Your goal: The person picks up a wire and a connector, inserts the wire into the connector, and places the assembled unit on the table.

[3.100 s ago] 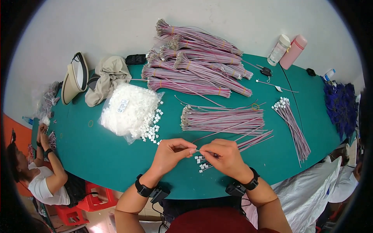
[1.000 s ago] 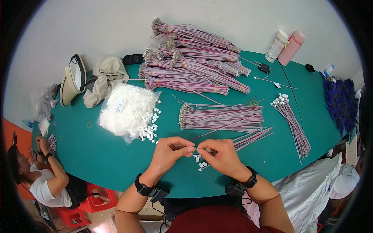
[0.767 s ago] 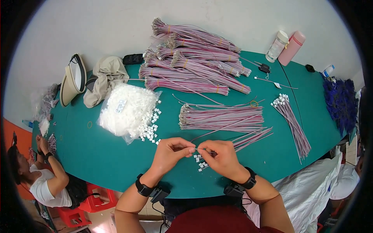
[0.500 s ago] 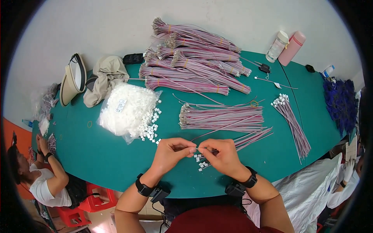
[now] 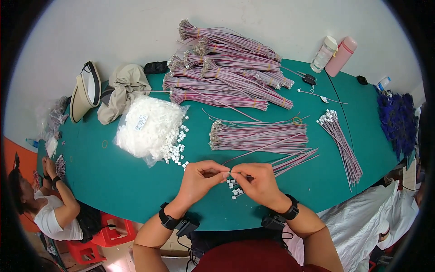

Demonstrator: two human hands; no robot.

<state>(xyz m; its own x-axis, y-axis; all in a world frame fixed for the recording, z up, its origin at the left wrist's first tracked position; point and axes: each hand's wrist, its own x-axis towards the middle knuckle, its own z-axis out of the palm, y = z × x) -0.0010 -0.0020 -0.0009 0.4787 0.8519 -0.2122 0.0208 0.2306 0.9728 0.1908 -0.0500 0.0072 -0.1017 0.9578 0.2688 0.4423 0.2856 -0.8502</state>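
Note:
My left hand [image 5: 199, 180] and my right hand [image 5: 257, 180] meet fingertip to fingertip over the near part of the green table. Each is closed in a pinch. A tiny piece sits between the fingertips, mostly covered by them, too small to name. Beneath my right hand lie several pink-and-grey wires with white connectors [image 5: 234, 192] on their near-left ends; the hand hides their middle. Just beyond is a flat pile of loose wires [image 5: 260, 137] with metal-tipped ends. Left of it, small white connector housings [image 5: 174, 152] spill from a clear plastic bag [image 5: 152, 124].
Tied wire bundles [image 5: 226, 72] are stacked at the back. More connector-ended wires [image 5: 340, 147] lie at right. A visor hat [image 5: 84, 93], a beige cloth [image 5: 129, 81], keys [image 5: 309, 79], a pink bottle [image 5: 340, 56] and a clear bottle [image 5: 323, 55] stand around. Another person [image 5: 56, 211] sits at far left.
My hands stay nearly in place, still pinched together. At far right, a gloved hand of another person has gone from its spot beside the white sheet.

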